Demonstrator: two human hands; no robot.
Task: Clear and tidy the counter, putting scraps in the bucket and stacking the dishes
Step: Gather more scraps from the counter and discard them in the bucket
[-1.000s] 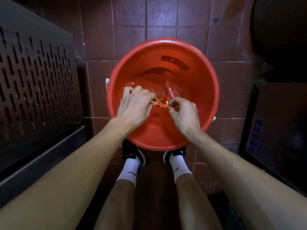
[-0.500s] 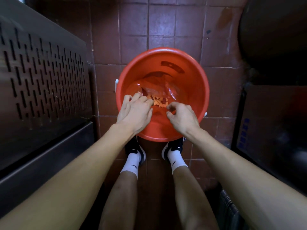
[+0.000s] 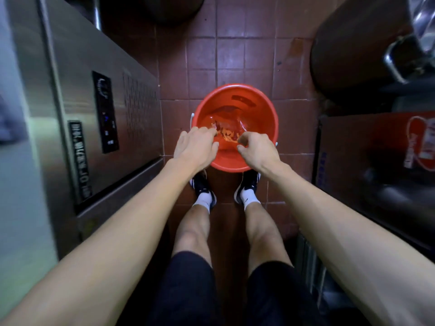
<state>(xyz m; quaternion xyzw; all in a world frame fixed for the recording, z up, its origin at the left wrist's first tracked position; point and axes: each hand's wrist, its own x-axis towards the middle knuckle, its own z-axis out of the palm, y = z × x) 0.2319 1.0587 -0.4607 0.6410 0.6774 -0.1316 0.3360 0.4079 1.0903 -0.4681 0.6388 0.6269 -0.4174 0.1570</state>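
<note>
Since the camera is pulling up and back compared with a second ago, the red bucket (image 3: pixel 235 128) is looking smaller now, and both hands are rising from down inside it to about rim level. The orange scraps (image 3: pixel 229 136) that were between the fingers earlier are now lying at the bottom of the bucket on some clear plastic, so I'm guessing the dump is done and it's back to the counter for the dishes. Left hand (image 3: pixel 195 147) is hanging relaxed, fingers loose, holding nothing. Right hand (image 3: pixel 257 149) is curling its fingers in; can't tell if it's pinching a last bit. Counter and dishes aren't showing at all, and the cardboard box (image 3: pixel 376 147) on the right is blurring out.
</note>
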